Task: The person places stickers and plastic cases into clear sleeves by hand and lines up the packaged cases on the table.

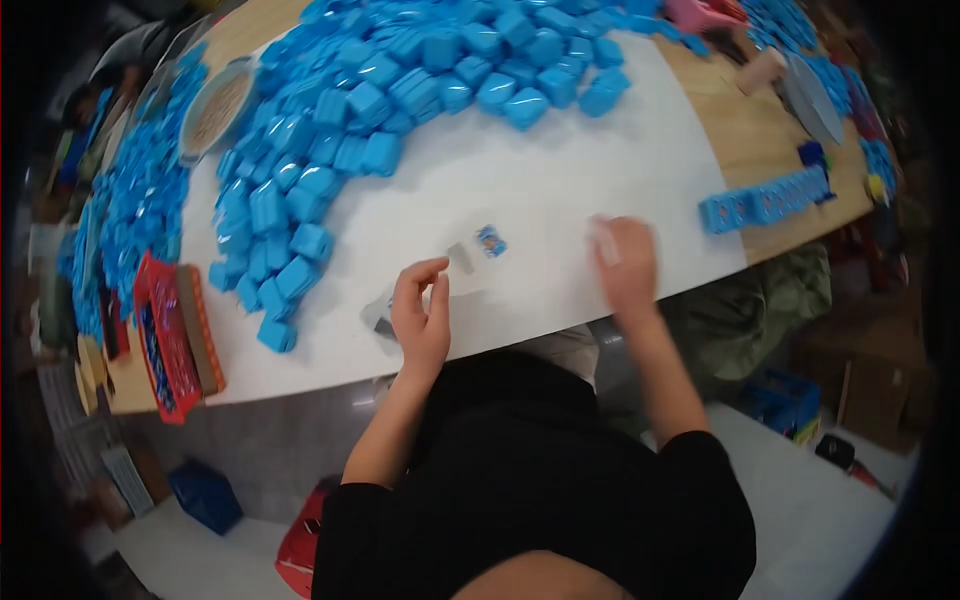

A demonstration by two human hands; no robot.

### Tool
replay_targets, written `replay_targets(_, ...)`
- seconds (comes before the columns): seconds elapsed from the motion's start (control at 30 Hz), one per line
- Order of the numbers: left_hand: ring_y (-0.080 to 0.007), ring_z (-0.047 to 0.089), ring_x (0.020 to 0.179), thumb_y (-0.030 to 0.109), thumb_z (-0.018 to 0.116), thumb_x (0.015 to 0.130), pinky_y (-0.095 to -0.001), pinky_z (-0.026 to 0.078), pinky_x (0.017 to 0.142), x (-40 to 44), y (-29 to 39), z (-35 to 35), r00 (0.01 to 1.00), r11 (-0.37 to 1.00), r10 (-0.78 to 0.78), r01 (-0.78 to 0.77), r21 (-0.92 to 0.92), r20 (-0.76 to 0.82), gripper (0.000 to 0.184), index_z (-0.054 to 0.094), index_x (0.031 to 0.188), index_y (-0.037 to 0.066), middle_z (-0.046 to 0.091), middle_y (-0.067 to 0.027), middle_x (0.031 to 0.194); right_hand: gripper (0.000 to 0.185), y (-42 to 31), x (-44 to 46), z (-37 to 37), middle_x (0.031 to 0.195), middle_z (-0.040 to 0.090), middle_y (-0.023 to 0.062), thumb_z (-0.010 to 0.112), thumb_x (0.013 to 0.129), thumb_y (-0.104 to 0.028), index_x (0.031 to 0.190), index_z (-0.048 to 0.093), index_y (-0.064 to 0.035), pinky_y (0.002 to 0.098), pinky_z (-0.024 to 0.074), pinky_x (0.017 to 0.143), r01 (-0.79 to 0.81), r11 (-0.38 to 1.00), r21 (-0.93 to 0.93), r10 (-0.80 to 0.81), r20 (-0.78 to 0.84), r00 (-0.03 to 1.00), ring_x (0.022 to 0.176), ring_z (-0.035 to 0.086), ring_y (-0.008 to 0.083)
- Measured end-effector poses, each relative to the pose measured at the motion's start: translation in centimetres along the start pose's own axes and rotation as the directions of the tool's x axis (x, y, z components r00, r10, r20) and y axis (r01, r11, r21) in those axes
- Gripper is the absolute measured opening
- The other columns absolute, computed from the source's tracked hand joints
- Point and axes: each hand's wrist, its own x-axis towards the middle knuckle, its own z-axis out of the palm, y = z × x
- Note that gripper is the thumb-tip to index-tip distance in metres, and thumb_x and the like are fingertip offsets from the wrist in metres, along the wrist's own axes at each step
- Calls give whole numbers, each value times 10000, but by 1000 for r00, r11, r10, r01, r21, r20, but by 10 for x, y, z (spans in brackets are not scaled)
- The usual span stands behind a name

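My left hand (pixel 420 315) is over the front of the white table surface, thumb and index finger apart in a curve with nothing visible between them. Beside its fingertips lies a short grey strip (pixel 461 257). Just past that is a small printed sticker-like piece (pixel 490 241) in blue and orange. A grey object (pixel 381 316), partly hidden behind the left hand, is too unclear to name. To the right, my right hand (pixel 627 262) hovers above the white sheet, its fingers smeared by motion. No object shows clearly in it.
Blue plastic-wrapped packets (pixel 365 100) are heaped in an arc across the back and left. A row of blue packets (pixel 765 198) stands at the right. An oval basin (pixel 218 110) and a red box (pixel 165 335) are on the left. A person's arm (pixel 128 85) shows at upper left.
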Motion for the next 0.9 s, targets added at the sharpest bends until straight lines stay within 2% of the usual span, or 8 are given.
replay_targets(0.2, -216, 560, 1050, 37, 567, 890, -299, 427, 951, 4, 7, -28, 990, 988, -142, 144, 63, -22, 323, 532, 1208, 0, 592, -120, 1155, 241, -100, 13, 59, 869, 514, 45, 685, 809, -118, 1048, 683, -79, 294, 415, 671, -71, 996, 55, 71, 11, 997, 728, 483, 188)
replay_targets(0.27, -218, 567, 1048, 55, 593, 890, -312, 429, 956, 14, -6, -24, 980, 907, 191, -198, 371, 57, 359, 513, 1236, -1, 595, -129, 1148, 245, -100, 16, 55, 857, 509, 42, 684, 814, -118, 1056, 682, -79, 285, 409, 653, -148, 969, 199, 136, 74, 988, 720, 480, 176)
replay_targets(0.4, -205, 603, 1002, 66, 611, 895, -295, 473, 904, 47, 3, 2, 951, 764, 289, -299, 572, 112, 340, 515, 1214, 1, 615, -119, 1106, 248, -88, 31, 34, 814, 501, 30, 680, 838, -114, 1083, 676, -77, 251, 387, 588, -416, 689, 593, 268, 324, 907, 684, 467, 130)
replay_targets(0.47, -196, 618, 978, 83, 614, 902, -280, 495, 869, 58, 6, 4, 988, 988, -154, 155, -25, 21, 301, 523, 1179, 5, 624, -114, 1089, 242, -80, 50, 29, 811, 506, 27, 676, 847, -112, 1087, 675, -77, 245, 382, 576, -410, 657, 633, 263, 317, 911, 673, 464, 120)
replay_targets(0.53, -187, 634, 954, 100, 616, 910, -264, 517, 834, 66, 7, 6, 819, 605, -533, 546, -579, 214, 263, 532, 1143, 9, 632, -108, 1071, 273, -65, 75, 40, 860, 547, 49, 676, 857, -169, 1107, 661, -60, 255, 404, 593, -307, 720, 622, 180, 260, 949, 698, 497, 149)
replay_targets(0.7, -194, 647, 942, 134, 617, 926, -259, 522, 830, 64, -9, -6, 784, 368, -556, 529, -765, 274, 243, 515, 1113, 15, 625, -92, 1050, 613, -33, 167, 103, 957, 593, 165, 554, 886, -530, 1294, 493, -77, 390, 484, 735, -458, 861, -219, 485, 86, 870, 846, 583, 296)
replay_targets(0.8, -192, 645, 945, 135, 611, 930, -265, 522, 836, 69, 5, -14, 783, 338, -573, 496, -800, 243, 226, 518, 1099, 18, 623, -86, 1031, 538, -15, 157, 120, 1082, 574, 207, 571, 897, -436, 1304, 491, -94, 419, 495, 760, -421, 883, -210, 443, 73, 893, 886, 588, 333)
replay_targets(0.9, -191, 644, 948, 137, 606, 934, -271, 523, 842, 67, 10, -17, 769, 288, -594, 477, -830, 236, 209, 520, 1086, 21, 621, -81, 1012, 535, -12, 125, 96, 1179, 532, 212, 608, 858, -209, 1351, 424, -113, 395, 505, 789, -352, 911, 215, 339, 96, 936, 945, 587, 338)
